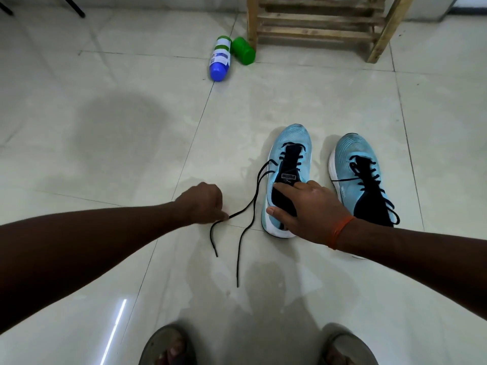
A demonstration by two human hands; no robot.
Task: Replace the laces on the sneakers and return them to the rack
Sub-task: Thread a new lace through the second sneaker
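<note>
Pinching one strand of the black lace point(253, 204) between closed fingertips, the left hand point(203, 204) is held low over the tiled floor point(105, 127), just left of the near sneaker point(287, 177). That shoe is steadied by the right hand point(308, 209), whose fingers are spread and laid flat across the collar and tongue; nothing is gripped by it. The lace is seen threaded through the forward eyelets only, with two loose ends trailing on the tiles. The second sneaker point(361, 180) stands just beside the first, laced, one strand lying slack across its side. The wooden rack point(316, 25) stands well apart at the far end, with a blue-and-white bottle point(220, 59) and a green container point(243, 50) beside its leg.

Risks noted: the shoe may be dragged or tipped if the strand is pulled sideways while it is only pressed down. The free end may be stepped on by the sandalled feet point(168, 346). Uneven tension may leave the ends unequal. The bottle may be knocked when the pair is returned.
</note>
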